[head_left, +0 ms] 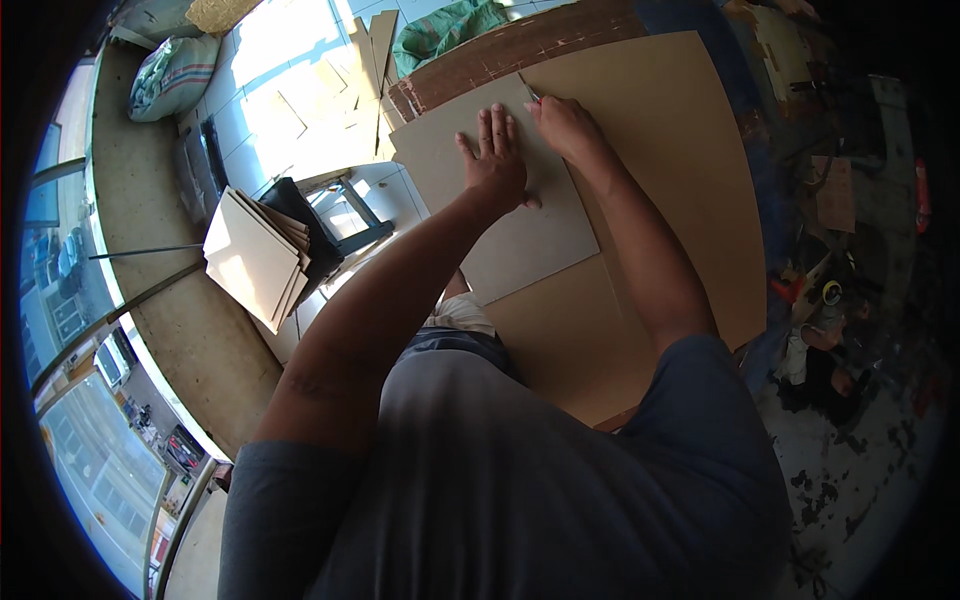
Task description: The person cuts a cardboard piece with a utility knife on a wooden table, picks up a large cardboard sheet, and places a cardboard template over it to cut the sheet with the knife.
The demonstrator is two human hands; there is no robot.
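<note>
A grey-beige rectangular board point(535, 235) lies on top of a large brown cardboard sheet point(680, 150). My left hand point(495, 170) presses flat on the board, its fingers spread. Just right of it, my right hand point(570, 128) is closed around a slim cutter knife point(534, 99), of which only a bit of red and a thin tip show. The tip rests at the board's right edge, near its far corner. Most of the knife is hidden inside my fist.
A stack of cut boards point(255, 255) sits on a stool point(355, 215) to the left. Offcuts point(330, 95) lie on the sunlit tiles. A stuffed sack point(172, 78) stands far left, green cloth point(447, 35) beyond the worktable. Tape point(831, 292) and clutter lie right.
</note>
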